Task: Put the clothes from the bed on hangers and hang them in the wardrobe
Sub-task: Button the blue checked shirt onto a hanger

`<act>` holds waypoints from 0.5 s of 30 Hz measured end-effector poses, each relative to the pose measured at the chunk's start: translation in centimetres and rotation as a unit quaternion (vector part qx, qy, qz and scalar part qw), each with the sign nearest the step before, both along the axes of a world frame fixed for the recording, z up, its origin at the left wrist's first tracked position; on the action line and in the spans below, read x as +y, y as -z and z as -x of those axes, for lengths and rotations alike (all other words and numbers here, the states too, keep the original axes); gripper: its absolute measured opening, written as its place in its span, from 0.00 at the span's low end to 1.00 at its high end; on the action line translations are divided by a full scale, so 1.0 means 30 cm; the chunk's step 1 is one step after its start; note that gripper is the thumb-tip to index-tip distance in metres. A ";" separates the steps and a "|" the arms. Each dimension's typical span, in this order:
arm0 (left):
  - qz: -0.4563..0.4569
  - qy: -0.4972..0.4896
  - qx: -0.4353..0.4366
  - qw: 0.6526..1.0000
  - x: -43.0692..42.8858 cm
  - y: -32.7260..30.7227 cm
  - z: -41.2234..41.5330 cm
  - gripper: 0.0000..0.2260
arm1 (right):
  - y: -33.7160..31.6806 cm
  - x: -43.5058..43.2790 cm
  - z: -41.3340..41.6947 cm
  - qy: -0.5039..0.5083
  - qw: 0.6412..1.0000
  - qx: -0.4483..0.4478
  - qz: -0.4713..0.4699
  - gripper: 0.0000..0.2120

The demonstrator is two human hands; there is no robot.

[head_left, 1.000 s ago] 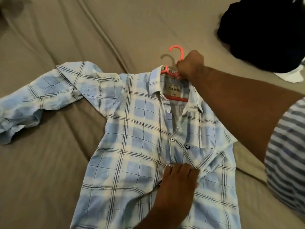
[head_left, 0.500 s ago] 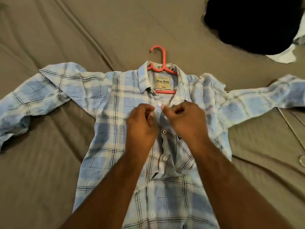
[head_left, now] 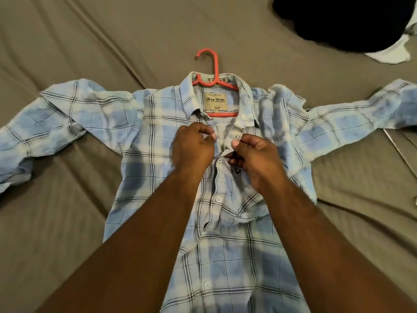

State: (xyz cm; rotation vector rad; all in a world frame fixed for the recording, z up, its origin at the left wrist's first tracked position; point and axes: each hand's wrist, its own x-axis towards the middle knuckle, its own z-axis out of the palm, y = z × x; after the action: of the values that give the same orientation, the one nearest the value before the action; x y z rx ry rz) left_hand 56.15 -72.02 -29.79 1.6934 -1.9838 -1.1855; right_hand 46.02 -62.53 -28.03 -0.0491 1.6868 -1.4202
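A light blue plaid shirt (head_left: 146, 132) lies front up on the bed with both sleeves spread out. A coral plastic hanger (head_left: 215, 71) sits inside its collar, the hook sticking out above the neck. My left hand (head_left: 191, 150) pinches the left edge of the front opening just below the collar. My right hand (head_left: 252, 154) pinches the right edge beside a buttonhole. The two hands are close together at the top of the placket.
The grey-brown bedsheet (head_left: 79, 53) is creased all around the shirt. A dark garment (head_left: 343, 21) lies heaped at the top right, with a white piece of cloth (head_left: 239, 53) under its edge.
A second ago my right hand held the hanger at the collar and my left pressed the lower shirt front. Both hands now pinch the placket below the collar.
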 end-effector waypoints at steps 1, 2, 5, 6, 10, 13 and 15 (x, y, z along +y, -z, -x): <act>-0.027 -0.011 0.019 0.999 -0.005 -0.005 0.004 0.03 | 0.001 0.002 0.001 -0.004 1.000 0.011 -0.006 0.07; -0.064 -0.025 0.055 0.996 -0.014 -0.012 0.006 0.04 | 0.003 0.002 0.000 -0.009 1.000 0.025 -0.011 0.08; -0.167 -0.036 0.147 0.974 -0.029 -0.048 -0.002 0.02 | 0.013 -0.005 -0.005 -0.034 0.995 0.095 -0.023 0.05; -0.182 -0.029 0.156 0.970 -0.027 -0.057 -0.008 0.02 | 0.014 -0.009 -0.010 -0.040 0.991 0.124 -0.024 0.04; -0.191 -0.032 0.174 0.966 -0.006 -0.061 -0.028 0.04 | 0.012 -0.025 -0.030 -0.070 0.971 0.228 -0.023 0.03; -0.184 -0.042 0.181 0.965 -0.001 -0.063 -0.031 0.04 | 0.009 -0.029 -0.039 -0.083 0.962 0.258 -0.020 0.03; -0.183 -0.044 0.182 0.965 0.001 -0.064 -0.030 0.03 | 0.009 -0.029 -0.039 -0.080 0.967 0.244 -0.008 0.04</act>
State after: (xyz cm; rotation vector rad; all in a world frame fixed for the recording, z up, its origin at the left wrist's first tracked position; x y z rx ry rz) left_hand 57.06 -71.99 -27.88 1.5512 -1.5245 -1.7663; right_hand 47.20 -63.40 -28.29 -0.5541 2.0346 -1.3397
